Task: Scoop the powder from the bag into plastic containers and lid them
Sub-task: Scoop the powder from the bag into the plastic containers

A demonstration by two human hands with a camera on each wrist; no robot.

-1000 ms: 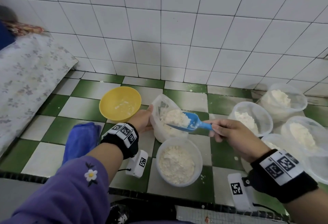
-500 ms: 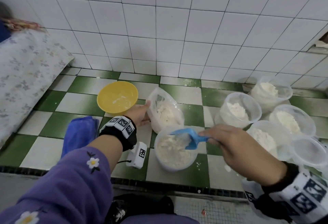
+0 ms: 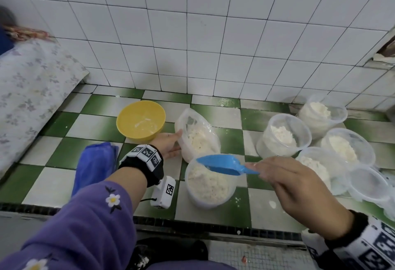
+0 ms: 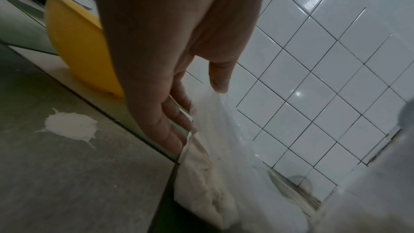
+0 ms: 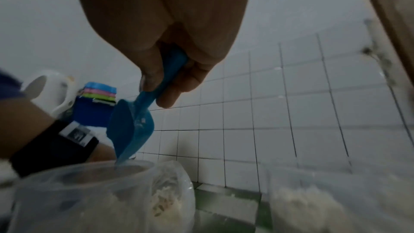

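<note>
A clear plastic bag (image 3: pixel 198 139) of white powder stands open on the green and white tiled floor. My left hand (image 3: pixel 168 144) holds its near rim, with the thumb on top and the fingers below; the left wrist view shows the hand (image 4: pixel 195 105) pinching the bag (image 4: pixel 215 166). My right hand (image 3: pixel 263 170) grips the handle of a blue scoop (image 3: pixel 222 164). The scoop hangs turned over above a round clear container (image 3: pixel 208 184) partly filled with powder, just in front of the bag. In the right wrist view the scoop (image 5: pixel 132 128) tips down into the container (image 5: pixel 78 192).
A yellow bowl (image 3: pixel 141 121) sits left of the bag and a blue cloth (image 3: pixel 94 162) lies in front of it. Several clear containers with powder (image 3: pixel 284 135) and an empty one (image 3: pixel 369 184) crowd the right. A flowered mattress (image 3: pixel 32 90) borders the left.
The right hand carried the scoop with powder out of the bag to the front container and tipped it over. The left hand stayed on the bag.
</note>
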